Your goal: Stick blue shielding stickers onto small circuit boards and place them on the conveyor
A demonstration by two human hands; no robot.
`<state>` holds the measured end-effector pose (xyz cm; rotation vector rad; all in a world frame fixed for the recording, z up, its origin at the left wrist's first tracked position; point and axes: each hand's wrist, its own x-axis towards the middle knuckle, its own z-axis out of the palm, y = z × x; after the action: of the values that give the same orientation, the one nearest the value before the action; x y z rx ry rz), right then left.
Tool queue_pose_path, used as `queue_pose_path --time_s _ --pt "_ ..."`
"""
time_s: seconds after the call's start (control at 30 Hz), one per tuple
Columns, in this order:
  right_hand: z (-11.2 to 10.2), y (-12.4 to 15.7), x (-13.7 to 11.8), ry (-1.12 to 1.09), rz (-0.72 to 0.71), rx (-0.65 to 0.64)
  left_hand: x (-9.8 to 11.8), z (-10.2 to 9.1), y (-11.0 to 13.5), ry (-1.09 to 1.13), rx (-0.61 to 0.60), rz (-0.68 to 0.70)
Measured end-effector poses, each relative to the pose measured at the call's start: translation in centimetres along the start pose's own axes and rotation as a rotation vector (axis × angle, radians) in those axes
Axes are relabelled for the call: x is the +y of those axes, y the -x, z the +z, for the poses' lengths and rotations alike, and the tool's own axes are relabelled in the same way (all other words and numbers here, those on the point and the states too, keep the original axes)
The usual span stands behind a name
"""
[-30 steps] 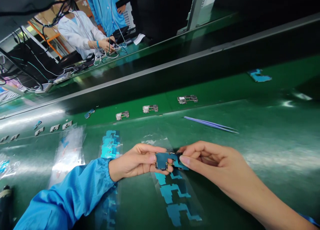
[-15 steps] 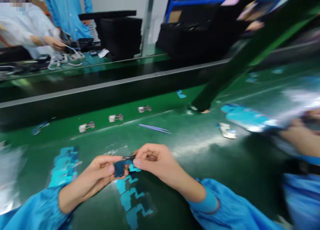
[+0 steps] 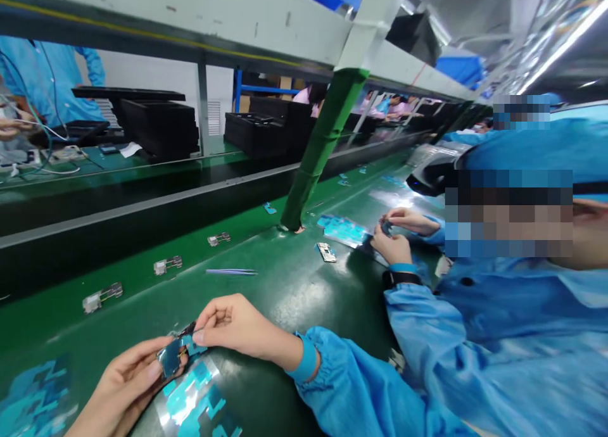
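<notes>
My left hand (image 3: pixel 128 383) grips a small electronic part (image 3: pixel 170 358) with a dark blue flat face, thumb on the front and fingers behind. My right hand (image 3: pixel 240 328) pinches the part's narrower far end, where a piece of bright blue film shows; its fingertips hide the exact hold. Just below the hands lies a clear sheet with blue film pieces (image 3: pixel 190 396). Beyond them, purple tweezers (image 3: pixel 232 272) rest on the green table. Similar small metal parts, one of them a silver part (image 3: pixel 102 297), stand in a row along the back strip.
More blue film (image 3: pixel 35 396) lies at lower left. A green-wrapped post (image 3: pixel 323 145) rises from the table's back. On the right, a co-worker in blue (image 3: pixel 498 335) handles a small part beside another film sheet (image 3: pixel 349 230) and a pale board (image 3: pixel 326 252).
The view has swung right and up, bringing the co-worker and overhead beam into sight. Both my hands keep hold of the same part.
</notes>
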<state>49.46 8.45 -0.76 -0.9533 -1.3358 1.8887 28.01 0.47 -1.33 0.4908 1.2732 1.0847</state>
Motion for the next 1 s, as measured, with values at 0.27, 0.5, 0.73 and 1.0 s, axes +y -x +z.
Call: queue_pose_path --time_s 0.27,0.5,0.73,1.0 --pt "-0.3 0.4 -0.1 0.062 -0.035 -0.039 -0.4 0.2 -0.4 0.116 -0.188 0.087" --pt "-0.6 0.8 -0.5 0.129 -0.002 -0.067 -1.0 -1.1 -1.2 0.247 -0.348 0.039" --pt "-0.8 0.9 -0.4 0.183 0.007 -0.108 -1.4 -1.3 -1.3 0.266 -0.490 0.017" --pt "-1.2 1.1 0.8 0.212 -0.009 -0.116 -1.3 -1.6 -1.2 0.285 -0.562 -0.049"
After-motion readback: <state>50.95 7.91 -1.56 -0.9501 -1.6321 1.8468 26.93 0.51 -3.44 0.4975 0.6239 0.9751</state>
